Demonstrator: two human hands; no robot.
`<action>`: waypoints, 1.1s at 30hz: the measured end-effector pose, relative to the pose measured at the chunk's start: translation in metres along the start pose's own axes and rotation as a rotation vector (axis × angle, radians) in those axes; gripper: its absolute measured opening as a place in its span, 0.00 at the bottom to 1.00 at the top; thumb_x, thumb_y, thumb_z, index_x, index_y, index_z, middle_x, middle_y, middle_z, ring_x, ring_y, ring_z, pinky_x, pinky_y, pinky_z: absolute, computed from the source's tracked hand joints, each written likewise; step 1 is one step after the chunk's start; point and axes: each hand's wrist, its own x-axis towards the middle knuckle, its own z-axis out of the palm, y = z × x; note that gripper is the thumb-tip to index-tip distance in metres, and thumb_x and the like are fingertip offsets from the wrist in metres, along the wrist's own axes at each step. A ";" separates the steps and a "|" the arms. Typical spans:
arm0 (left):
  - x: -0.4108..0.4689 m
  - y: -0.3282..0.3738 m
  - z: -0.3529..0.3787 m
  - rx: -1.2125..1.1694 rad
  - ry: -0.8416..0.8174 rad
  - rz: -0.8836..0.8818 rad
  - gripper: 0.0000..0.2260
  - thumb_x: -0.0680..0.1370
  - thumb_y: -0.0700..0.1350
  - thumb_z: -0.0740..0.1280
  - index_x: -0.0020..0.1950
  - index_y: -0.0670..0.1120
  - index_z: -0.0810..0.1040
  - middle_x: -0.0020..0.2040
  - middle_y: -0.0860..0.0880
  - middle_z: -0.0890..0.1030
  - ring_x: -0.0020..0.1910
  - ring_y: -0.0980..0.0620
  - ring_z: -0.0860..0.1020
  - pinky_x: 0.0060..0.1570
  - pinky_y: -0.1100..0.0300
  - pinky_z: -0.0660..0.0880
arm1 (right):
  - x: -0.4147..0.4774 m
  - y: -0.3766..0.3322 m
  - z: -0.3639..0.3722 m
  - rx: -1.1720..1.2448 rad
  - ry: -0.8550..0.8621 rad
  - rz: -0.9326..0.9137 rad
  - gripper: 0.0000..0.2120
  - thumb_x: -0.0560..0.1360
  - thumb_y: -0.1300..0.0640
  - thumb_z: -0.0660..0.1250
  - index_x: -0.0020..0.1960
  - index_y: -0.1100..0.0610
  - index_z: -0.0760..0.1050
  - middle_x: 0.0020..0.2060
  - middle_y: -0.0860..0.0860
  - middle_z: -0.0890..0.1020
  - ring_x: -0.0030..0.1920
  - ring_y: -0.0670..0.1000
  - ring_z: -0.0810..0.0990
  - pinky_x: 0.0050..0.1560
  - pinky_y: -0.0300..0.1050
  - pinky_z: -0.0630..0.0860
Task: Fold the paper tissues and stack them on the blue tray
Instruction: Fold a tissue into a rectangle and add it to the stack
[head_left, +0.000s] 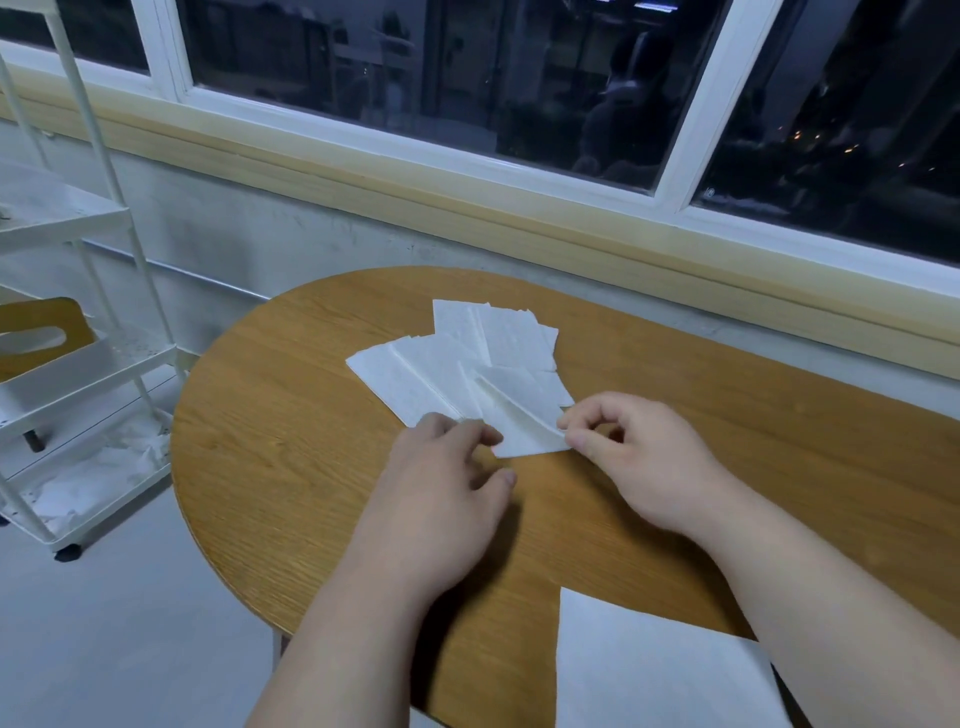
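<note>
Tissue corner hidden in rt hand pinch

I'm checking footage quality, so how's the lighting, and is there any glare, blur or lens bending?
Head view: dim, cool, even light; the window shows faint reflections, no harsh glare; soft shadows lie under the left hand and right hand on the table; the window sill bows slightly from the wide lens; the tissues look slightly soft.
</note>
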 end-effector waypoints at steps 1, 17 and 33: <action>-0.001 0.001 0.002 0.021 0.005 0.020 0.19 0.77 0.55 0.68 0.67 0.61 0.72 0.62 0.60 0.69 0.66 0.59 0.64 0.65 0.62 0.66 | -0.014 0.000 -0.006 0.041 -0.012 0.002 0.06 0.79 0.53 0.68 0.43 0.47 0.79 0.49 0.33 0.82 0.49 0.35 0.78 0.48 0.37 0.71; -0.049 0.057 0.004 -0.307 -0.305 0.066 0.04 0.78 0.45 0.70 0.49 0.54 0.83 0.44 0.54 0.85 0.44 0.52 0.83 0.51 0.48 0.78 | -0.146 0.022 -0.051 0.830 0.196 0.194 0.06 0.79 0.53 0.64 0.48 0.55 0.77 0.39 0.56 0.77 0.41 0.56 0.73 0.45 0.56 0.73; -0.054 0.055 0.011 0.167 -0.463 0.039 0.14 0.73 0.51 0.72 0.56 0.66 0.78 0.46 0.61 0.81 0.45 0.65 0.78 0.49 0.62 0.77 | -0.164 0.043 -0.025 -0.046 0.099 0.270 0.13 0.77 0.52 0.64 0.59 0.38 0.72 0.32 0.42 0.72 0.32 0.43 0.73 0.35 0.44 0.70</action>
